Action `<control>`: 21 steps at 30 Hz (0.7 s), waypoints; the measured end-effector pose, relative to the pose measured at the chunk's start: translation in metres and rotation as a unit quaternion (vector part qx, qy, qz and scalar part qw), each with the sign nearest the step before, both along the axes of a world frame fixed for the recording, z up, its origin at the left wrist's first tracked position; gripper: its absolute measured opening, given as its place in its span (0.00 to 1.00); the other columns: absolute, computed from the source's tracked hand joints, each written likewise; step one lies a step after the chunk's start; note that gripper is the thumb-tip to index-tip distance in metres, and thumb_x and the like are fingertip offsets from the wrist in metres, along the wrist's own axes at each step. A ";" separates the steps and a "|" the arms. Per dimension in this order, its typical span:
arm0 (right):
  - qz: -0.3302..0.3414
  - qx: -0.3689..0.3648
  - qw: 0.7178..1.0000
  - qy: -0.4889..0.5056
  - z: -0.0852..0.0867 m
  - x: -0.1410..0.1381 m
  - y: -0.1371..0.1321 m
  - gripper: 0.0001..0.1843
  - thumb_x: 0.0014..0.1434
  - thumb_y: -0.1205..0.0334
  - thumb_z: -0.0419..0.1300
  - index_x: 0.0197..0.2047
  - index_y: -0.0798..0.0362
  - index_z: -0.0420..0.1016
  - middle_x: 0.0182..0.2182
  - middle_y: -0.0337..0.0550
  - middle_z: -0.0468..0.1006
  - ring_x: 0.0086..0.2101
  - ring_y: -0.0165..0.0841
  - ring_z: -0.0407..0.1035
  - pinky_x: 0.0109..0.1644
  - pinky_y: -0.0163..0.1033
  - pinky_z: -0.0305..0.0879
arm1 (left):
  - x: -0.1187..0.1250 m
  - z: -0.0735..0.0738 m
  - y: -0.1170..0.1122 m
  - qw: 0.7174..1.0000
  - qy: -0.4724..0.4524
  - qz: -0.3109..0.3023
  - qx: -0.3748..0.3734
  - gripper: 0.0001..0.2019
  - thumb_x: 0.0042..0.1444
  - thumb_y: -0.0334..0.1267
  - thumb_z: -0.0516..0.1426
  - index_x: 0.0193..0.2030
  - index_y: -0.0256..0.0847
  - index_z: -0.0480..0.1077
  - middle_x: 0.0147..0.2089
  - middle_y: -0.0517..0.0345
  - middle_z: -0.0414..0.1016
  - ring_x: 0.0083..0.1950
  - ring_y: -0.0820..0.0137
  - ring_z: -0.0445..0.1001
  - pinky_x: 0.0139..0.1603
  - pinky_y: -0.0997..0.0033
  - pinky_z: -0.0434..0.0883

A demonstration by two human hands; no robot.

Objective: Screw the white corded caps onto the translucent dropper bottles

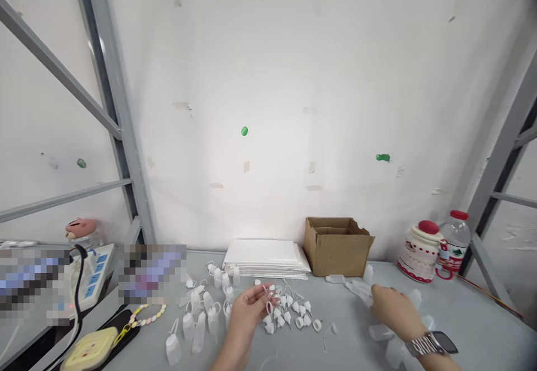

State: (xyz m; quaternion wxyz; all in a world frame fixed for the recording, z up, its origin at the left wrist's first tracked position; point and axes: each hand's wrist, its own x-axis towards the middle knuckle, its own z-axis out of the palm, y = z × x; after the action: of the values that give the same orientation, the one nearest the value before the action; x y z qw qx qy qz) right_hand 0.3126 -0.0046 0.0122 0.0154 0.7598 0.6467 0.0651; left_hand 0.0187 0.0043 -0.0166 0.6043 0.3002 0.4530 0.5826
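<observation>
Our left hand (250,304) reaches in at the middle of the bench (344,326), thumb and fingers drawn together at the edge of the white caps (287,318); a thin loop shows at the fingertips, but we cannot tell whether they grip it. Our right hand (391,306), with a watch (425,344) on its wrist, bends down among the clear bottles (380,333); its fingertips are hidden, so we cannot tell what it grasps.

The caps lie in a loose heap just right of our left hand, one strap apart from them. To the left of that hand we see capped bottles (188,326), most standing upright.

Farther back, a stack of white sheets (264,256) lies by the wall (277,80), with an open box (339,256) beside it. Near the right end stand a jar (419,253) and a drink bottle (455,234). At far left we have a yellow case (90,348), a bead strap (146,322) and a power strip (94,278).
</observation>
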 end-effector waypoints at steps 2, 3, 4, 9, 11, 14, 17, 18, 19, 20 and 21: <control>0.007 0.014 1.000 0.006 0.012 -0.009 -0.001 0.16 0.49 0.78 0.47 0.31 0.63 0.76 0.29 0.63 0.80 0.36 0.52 0.72 0.36 0.47 0.59 | 0.000 0.002 -0.001 1.000 0.001 0.010 0.003 0.17 0.27 0.40 0.68 0.27 0.36 0.76 0.25 0.53 0.80 0.29 0.66 0.78 0.33 0.70 0.75; 0.016 0.022 0.999 0.018 0.019 -0.016 -0.003 0.15 0.50 0.76 0.47 0.31 0.62 0.75 0.29 0.60 0.80 0.37 0.51 0.72 0.37 0.47 0.59 | 0.000 0.002 -0.001 1.000 0.003 0.015 0.007 0.16 0.27 0.40 0.68 0.27 0.36 0.77 0.25 0.54 0.80 0.29 0.65 0.78 0.33 0.70 0.75; 0.026 0.031 0.998 0.041 0.026 -0.024 -0.005 0.13 0.52 0.72 0.48 0.32 0.59 0.74 0.30 0.56 0.80 0.36 0.48 0.71 0.38 0.46 0.60 | 0.000 0.003 -0.002 1.000 0.005 0.021 0.010 0.16 0.26 0.40 0.68 0.26 0.37 0.77 0.24 0.54 0.79 0.29 0.65 0.78 0.33 0.70 0.75; 0.216 0.024 0.858 0.466 0.034 -0.090 -0.021 0.13 0.52 0.56 0.56 0.37 0.53 0.74 0.33 0.44 0.77 0.34 0.36 0.70 0.39 0.37 0.64 | 0.003 0.007 -0.007 0.998 0.021 0.053 0.037 0.17 0.26 0.45 0.67 0.25 0.38 0.75 0.28 0.54 0.80 0.27 0.63 0.77 0.30 0.66 0.75; 0.264 -0.026 0.791 0.551 0.018 -0.116 -0.025 0.11 0.51 0.55 0.57 0.33 0.53 0.75 0.29 0.41 0.76 0.32 0.35 0.70 0.37 0.36 0.64 | 0.004 0.007 -0.010 0.996 0.027 0.065 0.052 0.17 0.27 0.46 0.66 0.25 0.39 0.75 0.31 0.54 0.80 0.28 0.64 0.77 0.33 0.66 0.75; 0.243 -0.066 0.740 0.624 -0.018 -0.143 -0.027 0.10 0.48 0.58 0.60 0.33 0.55 0.73 0.24 0.38 0.74 0.27 0.32 0.69 0.33 0.35 0.63 | 0.007 0.004 -0.014 0.994 0.044 0.071 0.073 0.17 0.31 0.48 0.65 0.26 0.39 0.74 0.33 0.53 0.80 0.29 0.64 0.77 0.36 0.66 0.74; 0.212 -0.063 0.705 0.674 -0.044 -0.152 -0.024 0.11 0.47 0.58 0.61 0.33 0.55 0.71 0.23 0.35 0.73 0.24 0.32 0.69 0.32 0.36 0.64 | 0.011 0.002 -0.017 0.993 0.058 0.051 0.088 0.17 0.35 0.50 0.63 0.27 0.39 0.73 0.34 0.52 0.80 0.29 0.64 0.77 0.35 0.65 0.74; 0.206 -0.054 0.697 0.685 -0.049 -0.152 -0.023 0.12 0.47 0.56 0.61 0.32 0.55 0.71 0.22 0.35 0.73 0.24 0.32 0.69 0.31 0.36 0.64 | 0.012 0.001 -0.019 0.993 0.060 0.040 0.093 0.17 0.35 0.51 0.63 0.28 0.40 0.73 0.34 0.53 0.80 0.30 0.63 0.77 0.35 0.65 0.74; 0.201 -0.049 0.692 0.692 -0.053 -0.151 -0.022 0.13 0.46 0.55 0.62 0.32 0.55 0.70 0.23 0.35 0.73 0.23 0.31 0.68 0.31 0.36 0.64 | 0.013 0.001 -0.020 0.993 0.061 0.029 0.099 0.17 0.36 0.51 0.62 0.28 0.40 0.73 0.33 0.53 0.80 0.31 0.63 0.77 0.35 0.65 0.74; 0.197 -0.045 0.689 0.696 -0.055 -0.149 -0.022 0.14 0.45 0.54 0.62 0.32 0.55 0.70 0.23 0.35 0.73 0.23 0.31 0.68 0.30 0.36 0.64 | 0.014 0.002 -0.021 0.992 0.061 0.020 0.105 0.17 0.37 0.51 0.62 0.28 0.40 0.72 0.33 0.53 0.80 0.32 0.62 0.77 0.36 0.64 0.74; 0.195 -0.044 0.688 0.697 -0.056 -0.147 -0.022 0.15 0.45 0.52 0.62 0.31 0.54 0.70 0.23 0.36 0.73 0.23 0.31 0.68 0.29 0.36 0.64 | 0.015 0.002 -0.022 0.992 0.061 0.010 0.111 0.17 0.38 0.52 0.62 0.28 0.40 0.72 0.32 0.53 0.80 0.33 0.61 0.78 0.37 0.64 0.74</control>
State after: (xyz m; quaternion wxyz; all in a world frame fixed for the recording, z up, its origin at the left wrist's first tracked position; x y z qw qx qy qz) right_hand 0.1652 -0.0263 -0.0434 -0.4194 0.4413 0.6069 -0.5109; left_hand 0.0336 -0.0179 -0.0146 0.5330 0.3955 0.4247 0.6158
